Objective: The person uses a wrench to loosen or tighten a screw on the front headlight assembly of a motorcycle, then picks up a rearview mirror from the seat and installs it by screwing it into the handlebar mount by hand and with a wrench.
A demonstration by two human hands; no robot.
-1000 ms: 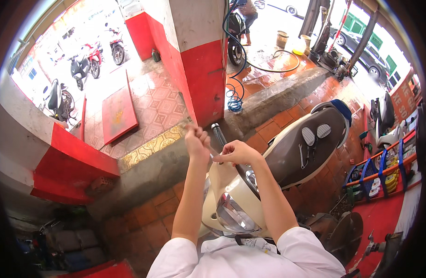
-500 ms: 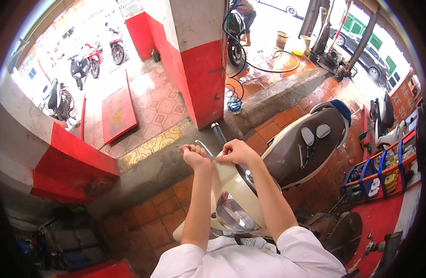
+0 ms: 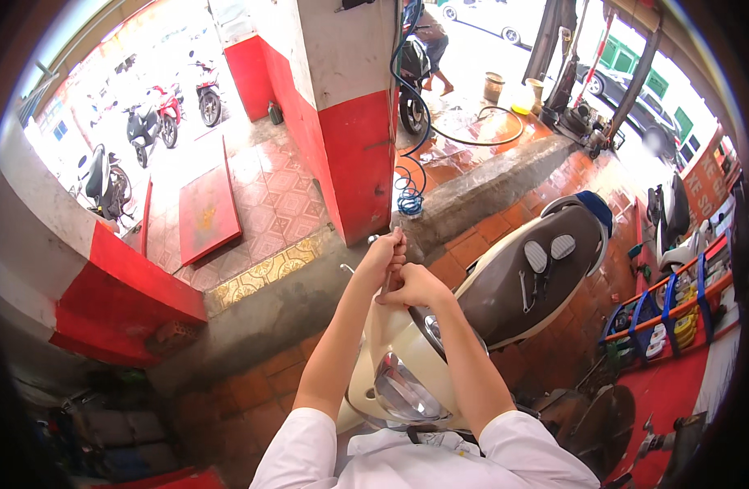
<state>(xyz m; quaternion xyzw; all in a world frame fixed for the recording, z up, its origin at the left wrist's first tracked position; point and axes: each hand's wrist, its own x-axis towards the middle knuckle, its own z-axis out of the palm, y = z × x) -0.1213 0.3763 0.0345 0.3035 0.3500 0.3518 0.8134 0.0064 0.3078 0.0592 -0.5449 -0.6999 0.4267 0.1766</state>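
In the head view, we see a workshop which is open to the street, with a floor of orange-brown tiles [image 3: 280, 375] and a red and white pillar [image 3: 354, 155]. At the foot of this pillar lies a blue coiled hose [image 3: 409, 196]. Beyond it, a person [image 3: 434, 50] stands beside a dark motorbike [image 3: 413, 85], and a red board [image 3: 209, 208] lies on the patterned tiles to the left.

Just before us stands the cream scooter [image 3: 384, 338], its front lamp [image 3: 407, 387] near our body. Both our hands are at its handlebar. Our left hand [image 3: 386, 253] is folded closed near the grip end; what is inside the fingers, we cannot tell. Our right hand [image 3: 421, 287] is just below it, with bent fingers and the thumb pointing to the left; these fingers are partly hidden, so we cannot tell whether they grip something. A metal lever [image 3: 346, 268] shows to the left of our hands.

On the brown seat [image 3: 498, 285] there lie a wrench [image 3: 524, 289] and two oval striped pieces [image 3: 536, 254]. Further right is an orange rack [image 3: 635, 323] with blue straps.
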